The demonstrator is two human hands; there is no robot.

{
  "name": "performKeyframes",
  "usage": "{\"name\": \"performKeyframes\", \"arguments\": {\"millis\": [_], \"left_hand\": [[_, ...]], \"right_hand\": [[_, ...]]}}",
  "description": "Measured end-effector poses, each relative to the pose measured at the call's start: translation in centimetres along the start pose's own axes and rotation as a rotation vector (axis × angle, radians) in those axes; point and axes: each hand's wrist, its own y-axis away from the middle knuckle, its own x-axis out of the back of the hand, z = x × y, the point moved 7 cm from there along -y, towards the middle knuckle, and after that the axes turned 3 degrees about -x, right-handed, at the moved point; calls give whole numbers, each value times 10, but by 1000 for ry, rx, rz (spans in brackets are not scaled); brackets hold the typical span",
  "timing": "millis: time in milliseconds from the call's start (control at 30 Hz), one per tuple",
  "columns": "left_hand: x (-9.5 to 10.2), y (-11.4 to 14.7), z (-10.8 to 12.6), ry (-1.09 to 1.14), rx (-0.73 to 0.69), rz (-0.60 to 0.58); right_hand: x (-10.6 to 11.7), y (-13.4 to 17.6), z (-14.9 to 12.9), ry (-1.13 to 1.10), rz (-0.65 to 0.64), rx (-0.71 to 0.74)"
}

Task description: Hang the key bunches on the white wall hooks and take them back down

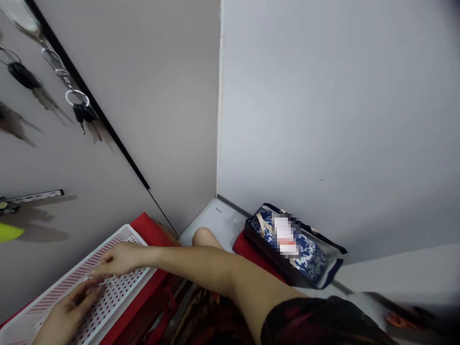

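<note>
A white perforated plastic basket (120, 292) lies on a red surface at the lower left. Over it, my right hand (124, 258) reaches in from the right with the fingers bent and pinched together. My left hand (70, 311) comes up from the bottom edge, its fingers curled close to the right fingertips. Something tiny may sit between the two sets of fingertips, too small to name. Through the holes of the basket the red underneath shows.
Keys on a ring (81, 112) and a black car key (23, 75) hang on the grey wall at the left. A blue and white patterned bag (305, 249) lies on something red by the right wall. My bare knee (204, 237) is in the middle.
</note>
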Motion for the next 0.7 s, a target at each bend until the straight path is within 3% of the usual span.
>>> {"name": "performKeyframes", "arguments": {"millis": [100, 167, 233, 300, 400, 500, 600, 700], "left_hand": [[-10, 1, -10, 133, 82, -93], [-4, 4, -4, 248, 144, -62], [17, 8, 19, 423, 137, 52], [53, 14, 55, 652, 13, 204], [119, 30, 118, 958, -326, 361], [168, 47, 165, 1091, -638, 378], [183, 49, 183, 1096, -713, 277], [184, 46, 183, 1134, -725, 217]], "right_hand": [[4, -1, 9, -148, 90, -28], [4, -1, 11, -212, 92, -68], [9, 2, -2, -278, 66, -75], [24, 9, -38, -369, 60, 70], [63, 37, -121, -522, 115, 538], [88, 59, -177, -592, 132, 763], [92, 61, -200, -649, 98, 826], [90, 56, -203, -683, 97, 812]]}}
